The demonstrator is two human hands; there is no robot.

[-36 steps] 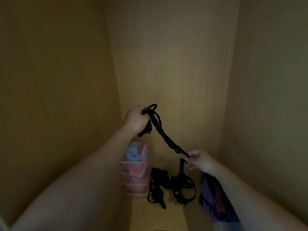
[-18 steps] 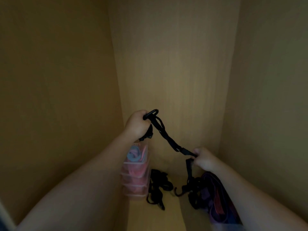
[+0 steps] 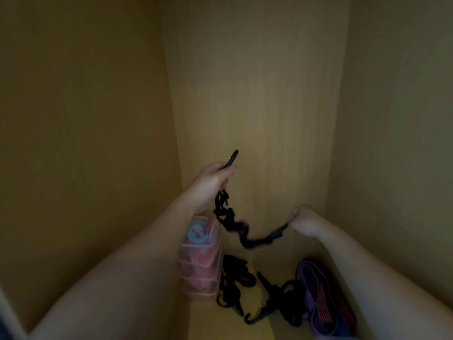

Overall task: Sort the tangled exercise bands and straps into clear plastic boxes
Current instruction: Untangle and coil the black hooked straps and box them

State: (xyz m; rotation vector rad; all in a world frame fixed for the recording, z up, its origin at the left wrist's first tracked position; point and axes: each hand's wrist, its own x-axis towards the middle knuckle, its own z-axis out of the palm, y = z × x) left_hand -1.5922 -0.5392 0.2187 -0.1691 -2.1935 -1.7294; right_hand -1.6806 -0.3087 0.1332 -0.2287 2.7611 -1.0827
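Note:
A black strap point(image 3: 230, 223) hangs slack and bunched in the air between my two hands inside a dim wooden cupboard. My left hand point(image 3: 212, 181) grips its upper end, with the black ring sticking up above the fist. My right hand point(image 3: 304, 220) pinches the strap's other end, lower and to the right. Below, a tangle of black straps with hooks point(image 3: 247, 289) lies on the cupboard floor. A stack of clear plastic boxes point(image 3: 199, 263) holding pink and blue bands stands at the left.
A purple band with red stripes point(image 3: 318, 298) lies at the floor's right side, partly under my right forearm. Wooden walls close in on the left, back and right. The light is poor.
The held strap has gone from taut to slack and bunched. Its lower part came free of the floor tangle. My right hand moved right and slightly up.

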